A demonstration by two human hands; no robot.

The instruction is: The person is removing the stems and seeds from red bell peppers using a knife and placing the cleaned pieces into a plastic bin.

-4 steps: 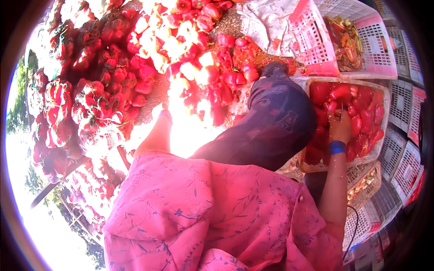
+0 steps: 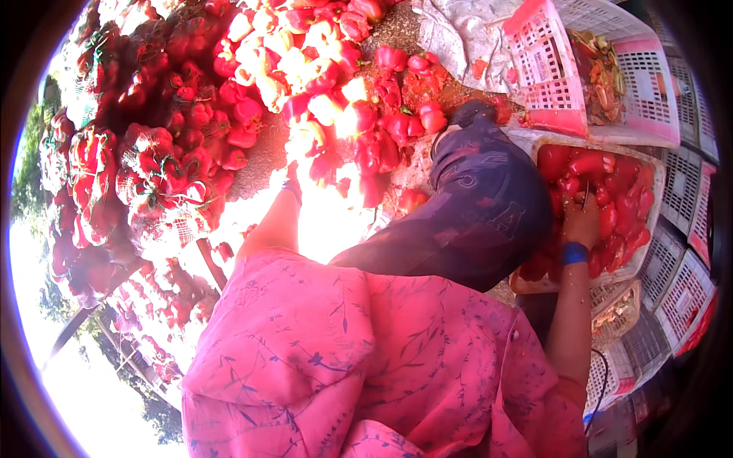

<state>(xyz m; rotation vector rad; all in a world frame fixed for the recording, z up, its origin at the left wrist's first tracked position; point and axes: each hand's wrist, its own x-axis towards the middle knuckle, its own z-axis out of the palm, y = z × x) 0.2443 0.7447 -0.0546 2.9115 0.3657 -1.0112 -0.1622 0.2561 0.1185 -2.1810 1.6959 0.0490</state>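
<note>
My right hand [image 2: 582,223], a blue band at its wrist, is inside a pale crate [image 2: 658,179] of red bell peppers [image 2: 628,204] on the right. Its fingers are closed on a small knife [image 2: 586,194], whose thin blade sticks up; the handle is hidden in the fist. My left hand [image 2: 292,180] reaches out at the near edge of a large heap of red bell peppers [image 2: 376,153]. Strong sunlight washes it out, so its fingers cannot be made out.
Net bags of red peppers [image 2: 93,183] are piled at the left. A pink-and-white crate [image 2: 544,69] with pepper scraps [image 2: 599,80] stands at the far right, a white cloth sack [image 2: 466,38] beside it. Stacked crates [image 2: 679,267] line the right edge. My bent leg [image 2: 489,206] lies between heap and crate.
The whole view has shifted slightly, so things sit a little more to the right. My left hand is a bit nearer the pepper heap; my right hand stays in the crate with the knife.
</note>
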